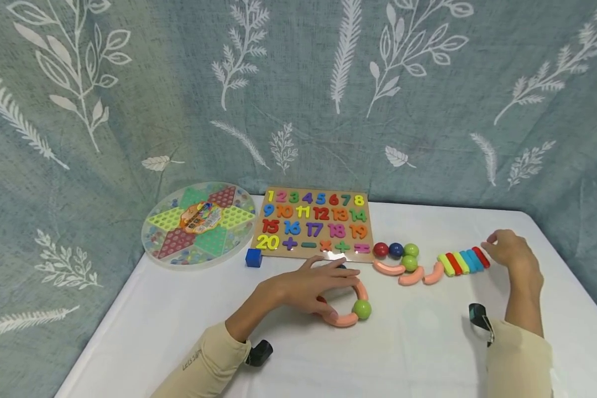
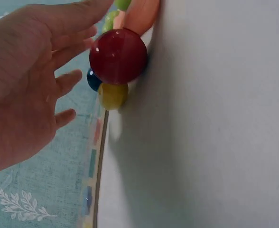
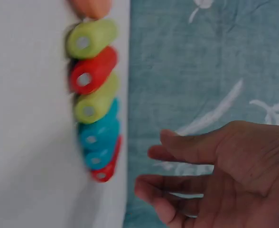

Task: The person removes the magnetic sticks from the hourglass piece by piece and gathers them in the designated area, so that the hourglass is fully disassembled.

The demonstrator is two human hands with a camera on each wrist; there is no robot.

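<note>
My left hand (image 1: 305, 286) spreads over a ring of salmon curved sticks (image 1: 347, 320) and balls, with a green ball (image 1: 362, 309) at its right. In the left wrist view a red ball (image 2: 118, 56) and a yellow ball (image 2: 113, 96) show beside the loosely spread fingers. Whether the fingertips touch the ring I cannot tell. My right hand (image 1: 517, 257) hovers, fingers loosely bent and holding nothing, off the right end of a row of short sticks. The row has yellow, red and blue sticks (image 3: 93, 78) lying side by side, with metal dots on their ends.
Left of the row lie more curved sticks (image 1: 410, 276) and red, blue and green balls (image 1: 396, 250). Behind are a number puzzle board (image 1: 315, 221) and a round Chinese checkers case (image 1: 199, 225). A blue cube (image 1: 254, 257) sits near the board's corner. A patterned curtain (image 1: 298, 99) hangs behind the table.
</note>
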